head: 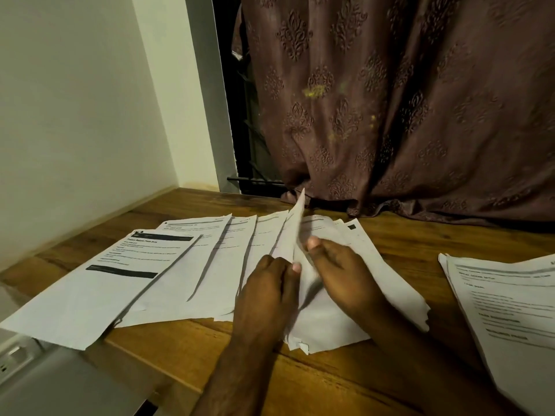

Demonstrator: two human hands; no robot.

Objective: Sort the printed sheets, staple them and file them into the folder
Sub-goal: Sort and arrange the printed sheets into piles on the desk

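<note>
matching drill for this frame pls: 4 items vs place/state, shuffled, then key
Things:
1. sheet with black bars
2. lifted sheet
3. separate stack of sheets
4. curtain

Place or state:
A. hangs behind the table's far edge
B. lies at the right edge of the view, apart from the fan
C. stands up on edge between the left hand and right hand
D. lies flat at the left end of the fanned row

Pairs: 1-D, 2-C, 3-B, 4-A
</note>
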